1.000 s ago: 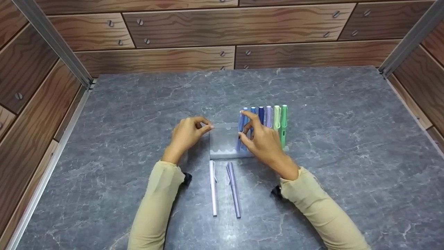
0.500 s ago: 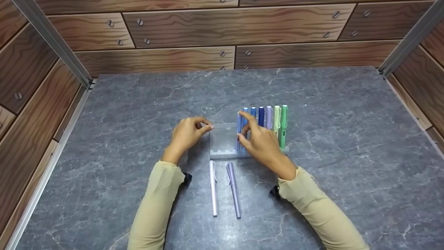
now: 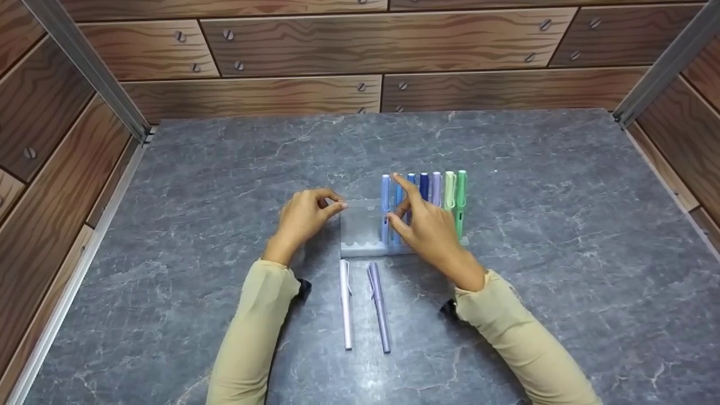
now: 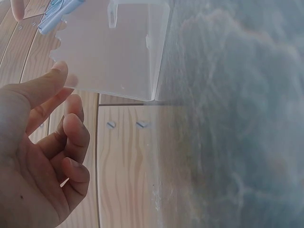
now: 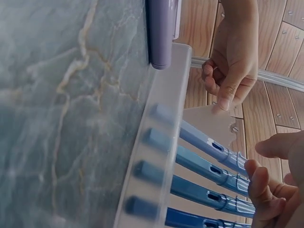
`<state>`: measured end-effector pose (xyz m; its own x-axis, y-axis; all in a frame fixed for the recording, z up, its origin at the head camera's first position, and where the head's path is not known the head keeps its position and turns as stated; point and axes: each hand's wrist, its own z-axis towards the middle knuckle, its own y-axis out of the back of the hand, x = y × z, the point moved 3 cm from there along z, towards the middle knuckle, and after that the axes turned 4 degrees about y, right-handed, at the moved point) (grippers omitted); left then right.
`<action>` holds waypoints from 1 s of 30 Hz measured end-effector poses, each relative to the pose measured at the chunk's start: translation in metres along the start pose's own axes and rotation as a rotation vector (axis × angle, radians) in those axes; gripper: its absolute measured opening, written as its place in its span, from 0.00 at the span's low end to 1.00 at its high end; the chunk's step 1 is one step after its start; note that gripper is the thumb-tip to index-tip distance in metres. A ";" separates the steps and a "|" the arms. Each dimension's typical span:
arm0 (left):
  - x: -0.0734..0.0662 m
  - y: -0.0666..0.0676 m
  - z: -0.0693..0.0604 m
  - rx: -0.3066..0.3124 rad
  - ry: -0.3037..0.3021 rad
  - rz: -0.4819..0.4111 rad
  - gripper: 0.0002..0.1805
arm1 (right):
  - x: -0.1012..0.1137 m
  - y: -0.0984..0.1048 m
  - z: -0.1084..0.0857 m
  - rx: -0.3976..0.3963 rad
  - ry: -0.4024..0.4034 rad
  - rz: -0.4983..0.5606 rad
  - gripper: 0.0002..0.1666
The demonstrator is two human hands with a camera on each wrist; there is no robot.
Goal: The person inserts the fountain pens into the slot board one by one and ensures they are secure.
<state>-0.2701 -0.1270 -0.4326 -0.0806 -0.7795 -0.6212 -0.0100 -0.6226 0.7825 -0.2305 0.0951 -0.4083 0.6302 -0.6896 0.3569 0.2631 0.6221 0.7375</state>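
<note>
A clear plastic pen stand holds several pens in a row on its right side. My left hand pinches the stand's upper left corner between thumb and index finger; in the left wrist view its other fingers curl loosely. The leftmost standing pen is light blue, its foot in the stand's lip. Beside it is my right hand, index finger and thumb apart, with a gap to that pen in the right wrist view. The right hand partly hides the blue pens behind it.
In front of the stand lie a pale lilac pen and a darker purple pen, clips facing each other. Green and pale green pens end the row at right. Wood-patterned walls enclose the grey marbled table.
The light blue pen has shifted slightly left and straightened in the stand. My right hand's fingers have come off it. The left hand has stayed on the corner.
</note>
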 end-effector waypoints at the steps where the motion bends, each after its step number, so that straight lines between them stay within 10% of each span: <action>1: 0.000 0.000 0.000 0.001 0.001 -0.003 0.12 | 0.000 0.001 0.000 0.001 0.003 0.003 0.37; 30: -0.001 0.001 0.000 -0.009 -0.015 -0.001 0.12 | 0.021 0.002 -0.023 0.356 -0.072 0.098 0.41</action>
<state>-0.2704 -0.1264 -0.4312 -0.0952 -0.7776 -0.6216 -0.0011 -0.6243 0.7812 -0.1996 0.0900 -0.4129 0.5838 -0.6653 0.4653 -0.0744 0.5269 0.8467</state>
